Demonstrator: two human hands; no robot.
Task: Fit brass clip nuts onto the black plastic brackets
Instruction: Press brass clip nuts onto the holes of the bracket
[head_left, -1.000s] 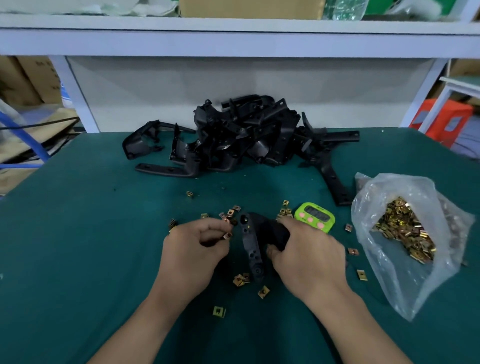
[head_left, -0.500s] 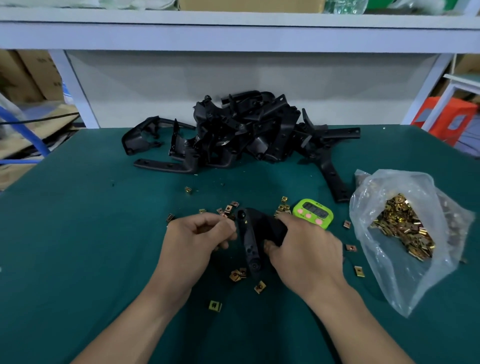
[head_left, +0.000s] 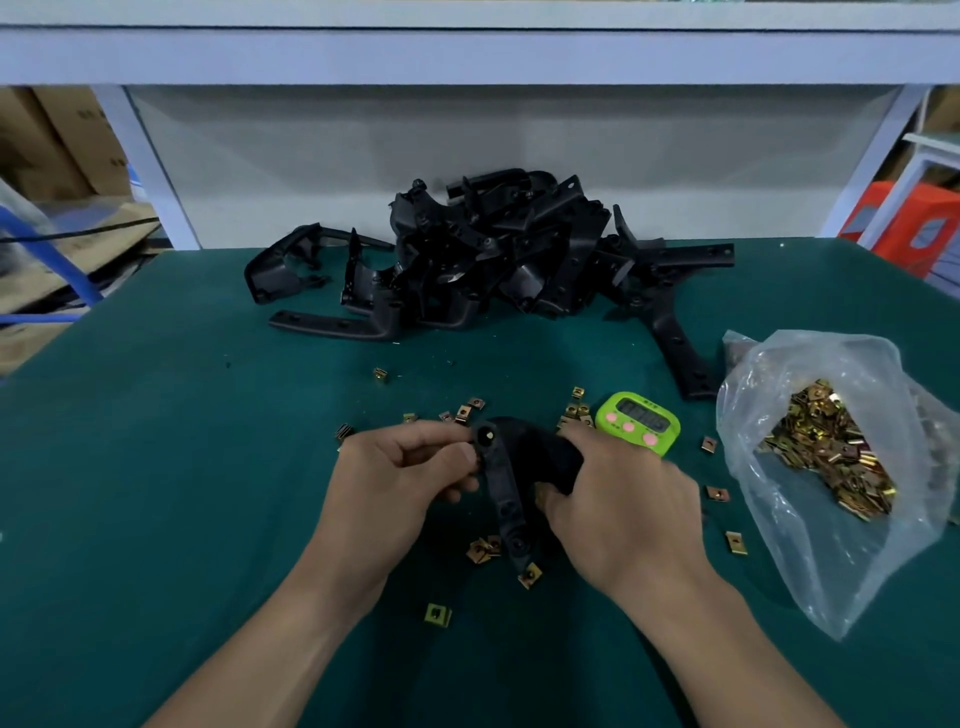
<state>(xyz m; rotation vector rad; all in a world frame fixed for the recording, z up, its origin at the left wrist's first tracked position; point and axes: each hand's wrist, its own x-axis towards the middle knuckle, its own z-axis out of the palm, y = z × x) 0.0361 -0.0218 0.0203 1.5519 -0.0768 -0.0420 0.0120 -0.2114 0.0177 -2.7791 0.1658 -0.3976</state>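
A bracket (head_left: 506, 493) is held just above the bench (head_left: 156, 467), near its front middle. Its bend is gripped by the curled fingers of the right hand (head_left: 623, 504), and its upper end is pinched by the left hand (head_left: 400, 483). Loose nuts (head_left: 480, 551) are scattered beneath and around it.

The black bracket (head_left: 508, 499) you hold is a curved arm with holes along it, its long leg pointing toward you. Your left hand (head_left: 400, 483) pinches its far end and your right hand (head_left: 623, 509) grips its bend. More brackets (head_left: 498, 254) lie heaped at the far side of the desk (head_left: 156, 467). Small square brass clip nuts (head_left: 437, 614) lie scattered around your hands, and many more fill the clear bag (head_left: 769, 374) on your right.
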